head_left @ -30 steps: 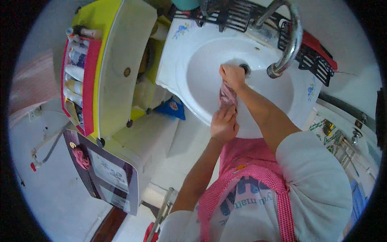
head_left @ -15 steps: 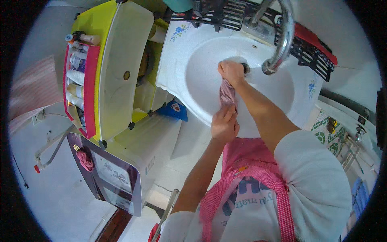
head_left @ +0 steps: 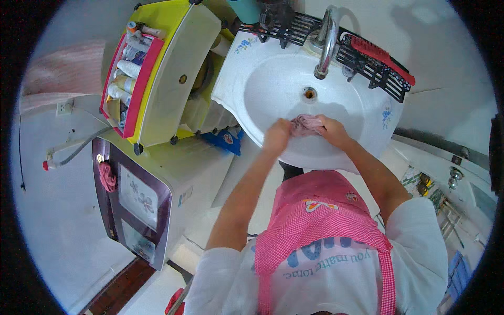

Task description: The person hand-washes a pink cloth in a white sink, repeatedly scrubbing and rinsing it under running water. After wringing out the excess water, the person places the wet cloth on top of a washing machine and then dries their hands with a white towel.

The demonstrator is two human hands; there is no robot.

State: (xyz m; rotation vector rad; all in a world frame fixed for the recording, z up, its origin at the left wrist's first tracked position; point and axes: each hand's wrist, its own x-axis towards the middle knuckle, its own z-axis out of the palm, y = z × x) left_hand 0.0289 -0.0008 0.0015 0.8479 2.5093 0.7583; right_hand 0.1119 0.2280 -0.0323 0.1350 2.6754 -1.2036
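Observation:
A small pink cloth (head_left: 306,124) is bunched between both my hands over the near side of the white washbasin (head_left: 273,79). My left hand (head_left: 276,135) grips its left end and my right hand (head_left: 331,129) grips its right end, the two almost touching. The cloth looks twisted and crumpled. A chrome tap (head_left: 326,37) arches over the bowl above the drain hole (head_left: 310,93). No water stream is visible.
A black wire rack (head_left: 362,58) behind the tap holds a red comb (head_left: 380,56) and a teal cup (head_left: 245,10). To the left stand a yellow and pink shelf unit (head_left: 152,73) with bottles and a white machine with a dark front (head_left: 142,199).
My hands have come together with the cloth bunched between them at the near side of the bowl; earlier the right hand reached up by the drain and the cloth hung stretched out.

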